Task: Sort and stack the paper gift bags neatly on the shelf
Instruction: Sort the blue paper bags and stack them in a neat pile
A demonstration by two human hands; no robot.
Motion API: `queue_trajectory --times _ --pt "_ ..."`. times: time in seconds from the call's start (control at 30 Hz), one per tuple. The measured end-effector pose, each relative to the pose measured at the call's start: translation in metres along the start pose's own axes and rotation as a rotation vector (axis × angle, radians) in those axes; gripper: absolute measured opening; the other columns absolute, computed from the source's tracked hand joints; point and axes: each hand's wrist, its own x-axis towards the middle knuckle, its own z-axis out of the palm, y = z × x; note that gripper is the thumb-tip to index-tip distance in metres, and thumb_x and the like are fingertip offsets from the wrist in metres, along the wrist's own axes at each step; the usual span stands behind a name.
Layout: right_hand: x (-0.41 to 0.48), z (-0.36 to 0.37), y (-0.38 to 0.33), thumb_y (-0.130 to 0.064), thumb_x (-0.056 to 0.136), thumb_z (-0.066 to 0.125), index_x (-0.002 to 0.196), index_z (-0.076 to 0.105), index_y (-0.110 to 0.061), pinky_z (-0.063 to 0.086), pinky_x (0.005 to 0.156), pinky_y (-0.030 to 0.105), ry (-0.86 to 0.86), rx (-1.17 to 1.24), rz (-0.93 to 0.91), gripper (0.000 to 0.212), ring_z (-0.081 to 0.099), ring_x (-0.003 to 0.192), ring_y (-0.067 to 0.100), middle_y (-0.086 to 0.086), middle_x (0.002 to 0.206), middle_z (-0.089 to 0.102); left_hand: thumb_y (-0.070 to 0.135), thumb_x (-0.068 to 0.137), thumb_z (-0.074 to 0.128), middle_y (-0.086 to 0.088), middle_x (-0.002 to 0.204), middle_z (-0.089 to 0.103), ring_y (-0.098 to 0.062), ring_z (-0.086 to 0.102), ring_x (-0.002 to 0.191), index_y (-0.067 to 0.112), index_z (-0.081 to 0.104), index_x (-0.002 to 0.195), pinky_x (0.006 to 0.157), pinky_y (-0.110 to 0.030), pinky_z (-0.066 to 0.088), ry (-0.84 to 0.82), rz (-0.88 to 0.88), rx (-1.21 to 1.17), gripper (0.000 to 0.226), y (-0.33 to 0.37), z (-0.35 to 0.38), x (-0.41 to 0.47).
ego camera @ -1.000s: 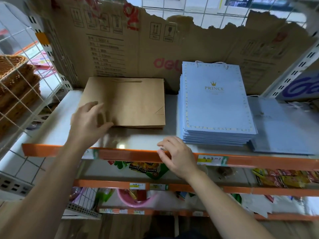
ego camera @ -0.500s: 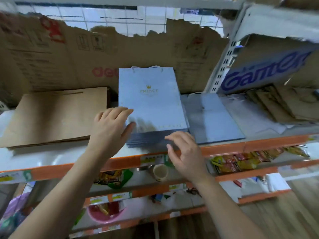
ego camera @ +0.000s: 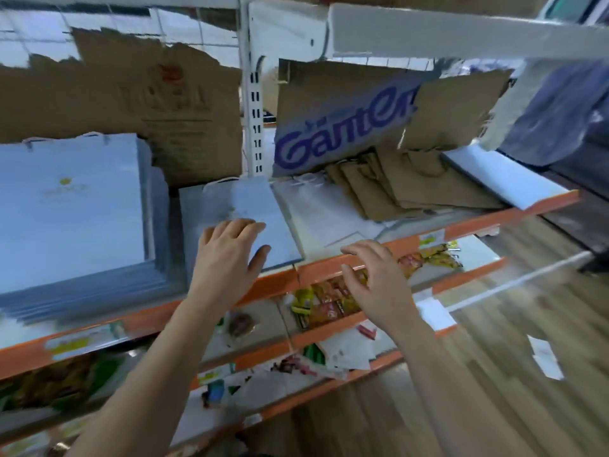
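Observation:
A tall stack of light blue gift bags (ego camera: 72, 209) with a gold crest lies flat at the left of the shelf (ego camera: 478, 225). Beside it lies a lower pile of blue bags (ego camera: 237, 199); my left hand (ego camera: 227, 258) rests flat on its near end, fingers straight. Right of that lie white bags (ego camera: 316, 209), then several brown paper bags (ego camera: 412, 183) fanned out loosely. My right hand (ego camera: 372, 275) hovers by the orange shelf edge in front of the white bags, fingers loosely bent, holding nothing.
Torn cardboard (ego camera: 148, 103) lines the shelf back, one piece printed with blue letters (ego camera: 342, 133). A white slotted upright (ego camera: 255, 94) divides the bays. Lower shelves hold snack packets (ego camera: 333, 301). Wooden floor lies to the right, with a paper slip (ego camera: 543, 357) on it.
The view has swung right. My left hand has moved from the crest stack onto the lower blue pile. My right hand has shifted right along the shelf edge.

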Motion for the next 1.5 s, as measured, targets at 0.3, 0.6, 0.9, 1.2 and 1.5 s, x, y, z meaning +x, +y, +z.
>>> queue_trajectory --times 0.3,0.6,0.9,1.2,1.5 --pt "0.014 -0.03 0.094 -0.026 0.091 0.054 0.112 0.065 -0.013 0.038 0.097 0.025 0.08 0.014 0.129 0.027 0.05 0.108 0.012 0.001 0.112 0.06 0.041 0.089 0.047 -0.002 0.117 0.066 -0.029 0.06 0.106 0.018 0.064 0.12 0.089 -0.044 0.043 -0.042 0.045 -0.071 0.042 0.081 0.061 0.067" --pt "0.073 -0.063 0.194 -0.027 0.088 0.054 0.112 0.066 -0.013 0.045 0.093 0.035 0.095 -0.059 0.22 0.03 0.054 0.107 0.02 0.004 0.114 0.06 0.035 0.093 0.057 -0.008 0.122 0.062 -0.031 0.057 0.112 0.016 0.059 0.126 0.093 -0.045 0.041 -0.072 0.071 -0.201 0.039 0.147 0.134 0.178" --pt "0.128 -0.085 0.28 -0.026 0.09 0.053 0.103 0.071 -0.01 0.044 0.083 0.031 0.14 -0.086 0.269 0.028 0.059 0.1 0.028 0.007 0.108 0.064 0.039 0.096 0.05 -0.003 0.132 0.055 -0.025 0.049 0.123 0.022 0.055 0.131 0.103 -0.05 0.036 -0.145 0.091 -0.223 0.04 0.201 0.171 0.246" --pt "0.18 -0.134 0.408 -0.02 0.089 0.061 0.103 0.073 -0.006 0.048 0.083 0.037 0.196 -0.075 0.245 0.023 0.062 0.099 0.036 0.014 0.108 0.067 0.038 0.096 0.051 -0.007 0.128 0.059 -0.03 0.057 0.112 0.016 0.059 0.126 0.093 -0.053 0.044 -0.13 0.016 -0.193 0.038 0.277 0.22 0.286" --pt "0.221 -0.194 0.56 -0.067 0.071 0.066 0.08 0.056 -0.006 0.034 0.065 0.034 -0.286 -0.297 0.531 0.063 0.053 0.094 0.032 0.01 0.089 0.052 0.041 0.093 0.047 -0.005 0.117 0.064 -0.022 0.061 0.103 0.011 0.063 0.122 0.083 -0.044 0.052 -0.077 -0.09 -0.231 0.045 0.372 0.263 0.312"
